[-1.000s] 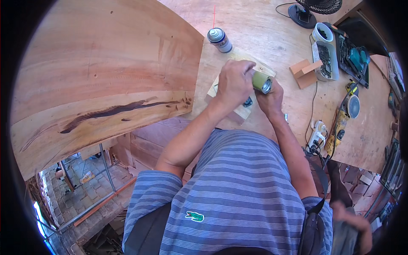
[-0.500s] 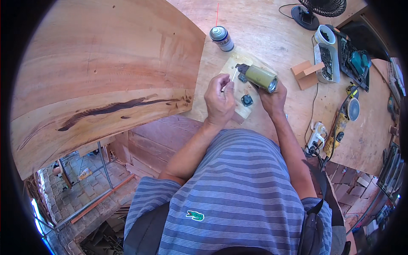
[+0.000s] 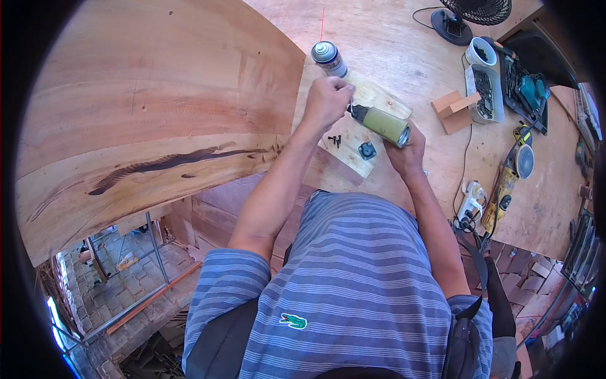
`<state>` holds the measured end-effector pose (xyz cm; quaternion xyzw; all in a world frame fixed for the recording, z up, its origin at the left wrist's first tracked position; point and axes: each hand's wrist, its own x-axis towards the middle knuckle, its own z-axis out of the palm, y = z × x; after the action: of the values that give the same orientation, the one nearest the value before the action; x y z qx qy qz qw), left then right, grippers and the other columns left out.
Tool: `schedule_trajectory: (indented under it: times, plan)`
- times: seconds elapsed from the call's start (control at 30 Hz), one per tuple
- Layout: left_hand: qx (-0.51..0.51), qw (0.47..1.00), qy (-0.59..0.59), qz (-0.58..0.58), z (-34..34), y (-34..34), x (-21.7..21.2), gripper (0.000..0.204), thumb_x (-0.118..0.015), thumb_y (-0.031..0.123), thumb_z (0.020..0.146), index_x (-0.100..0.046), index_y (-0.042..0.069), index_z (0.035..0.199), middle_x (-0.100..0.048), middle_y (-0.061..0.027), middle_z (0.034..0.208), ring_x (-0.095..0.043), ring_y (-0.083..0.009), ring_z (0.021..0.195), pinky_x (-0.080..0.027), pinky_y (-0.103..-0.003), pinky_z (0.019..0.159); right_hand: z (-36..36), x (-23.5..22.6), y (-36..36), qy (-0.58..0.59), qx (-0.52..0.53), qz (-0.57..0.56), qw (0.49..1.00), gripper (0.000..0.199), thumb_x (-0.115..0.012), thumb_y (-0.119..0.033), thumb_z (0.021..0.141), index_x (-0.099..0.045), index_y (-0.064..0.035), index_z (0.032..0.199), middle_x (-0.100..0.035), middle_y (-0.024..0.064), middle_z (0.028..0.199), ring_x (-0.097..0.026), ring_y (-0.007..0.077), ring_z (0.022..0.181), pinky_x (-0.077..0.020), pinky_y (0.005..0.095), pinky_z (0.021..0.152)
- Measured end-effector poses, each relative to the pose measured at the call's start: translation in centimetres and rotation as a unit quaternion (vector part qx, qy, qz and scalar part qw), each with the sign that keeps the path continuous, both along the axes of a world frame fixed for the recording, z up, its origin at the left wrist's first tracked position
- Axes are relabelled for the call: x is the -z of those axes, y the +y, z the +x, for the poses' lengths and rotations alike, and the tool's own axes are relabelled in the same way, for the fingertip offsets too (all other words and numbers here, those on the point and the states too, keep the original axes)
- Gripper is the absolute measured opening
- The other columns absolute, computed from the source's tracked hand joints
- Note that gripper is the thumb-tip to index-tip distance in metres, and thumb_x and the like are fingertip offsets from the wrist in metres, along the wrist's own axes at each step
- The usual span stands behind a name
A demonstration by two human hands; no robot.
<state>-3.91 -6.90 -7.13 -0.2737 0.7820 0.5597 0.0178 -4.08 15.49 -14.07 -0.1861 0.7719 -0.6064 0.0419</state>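
My right hand [image 3: 409, 150] is wrapped round a green cylindrical tool body [image 3: 386, 126], tilted over a pale wooden board [image 3: 379, 101]. Its open end, with metal inside, points right; its black end [image 3: 358, 112] faces my left hand. Fingers pinched, my left hand [image 3: 329, 98] is just above that black end. A thin pale rod shows at the fingertips, mostly hidden and blurred. Below the tool, a small dark square part [image 3: 367, 150] lies on the board. Several small black screws [image 3: 334, 140] lie to its left.
A spray can [image 3: 329, 60] with a red straw stands behind my left hand. A large wooden panel [image 3: 164, 76] rises at left. On the right are wood blocks [image 3: 453, 112], a box of screws [image 3: 485, 95], an angle grinder [image 3: 507, 183], a power strip [image 3: 470, 201] and a fan [image 3: 454, 28].
My left hand has moved up and away from me, from beside the tool to above its black end. The tool has dipped slightly toward me, and the screws have come into view.
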Motion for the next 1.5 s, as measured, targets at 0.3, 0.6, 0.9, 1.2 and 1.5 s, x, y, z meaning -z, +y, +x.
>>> schedule_trajectory:
  times: [0.3,0.6,0.9,1.2,1.5]
  plan:
    - [0.171,0.894,0.253,-0.328,3.1,6.6,-5.2,0.012,-0.078,0.013,0.084,-0.076,0.004,0.091,-0.065,-0.0165,0.102,-0.06,-0.0337,0.099,-0.05,-0.045,0.088,-0.6,0.1,-0.8,-0.079,0.041,-0.055,0.994,0.029,-0.08,-0.001,0.082,-0.076,-0.0055,0.11,-0.078,0.0135,0.098,-0.077,0.025,0.09,-0.058,0.0341,0.079]
    - [0.008,0.925,0.264,-0.273,7.5,5.6,-1.2,0.018,-0.077,0.006,0.089,-0.072,-0.001,0.104,-0.068,-0.0161,0.108,-0.065,-0.0278,0.098,-0.054,-0.039,0.084,-0.8,-1.6,-0.7,-0.043,0.041,-0.016,0.998,0.035,-0.078,0.004,0.081,-0.075,-0.0026,0.116,-0.079,0.0131,0.103,-0.077,0.0234,0.096,-0.0583,0.0328,0.085]
    - [-0.147,0.972,0.015,0.183,4.5,0.3,1.1,0.026,-0.076,0.025,0.098,-0.066,0.001,0.091,-0.067,-0.0063,0.078,-0.063,-0.0114,0.063,-0.057,-0.027,0.059,-0.5,-0.2,0.3,-0.028,0.031,-0.039,0.998,0.038,-0.077,0.005,0.078,-0.074,-0.0027,0.116,-0.079,0.013,0.104,-0.077,0.0242,0.097,-0.058,0.0329,0.086]
    - [0.09,0.972,0.112,-0.185,-1.1,2.5,-1.2,0.015,-0.068,0.012,0.094,-0.072,-0.002,0.095,-0.07,-0.012,0.083,-0.069,-0.0222,0.077,-0.056,-0.037,0.07,0.0,-0.1,-0.3,0.018,0.012,0.001,1.0,0.025,-0.079,0.003,0.076,-0.072,-0.0025,0.1,-0.077,0.0145,0.094,-0.077,0.0266,0.088,-0.0577,0.0347,0.078]
    - [0.125,0.898,0.269,-0.325,5.0,7.3,-4.6,0.009,-0.076,0.006,0.084,-0.075,0.003,0.093,-0.065,-0.0167,0.104,-0.06,-0.034,0.104,-0.049,-0.043,0.09,-0.5,-0.2,-1.0,-0.015,0.061,-0.028,0.998,0.023,-0.081,-0.001,0.079,-0.074,-0.004,0.101,-0.077,0.0142,0.09,-0.077,0.0278,0.084,-0.0581,0.0353,0.075]
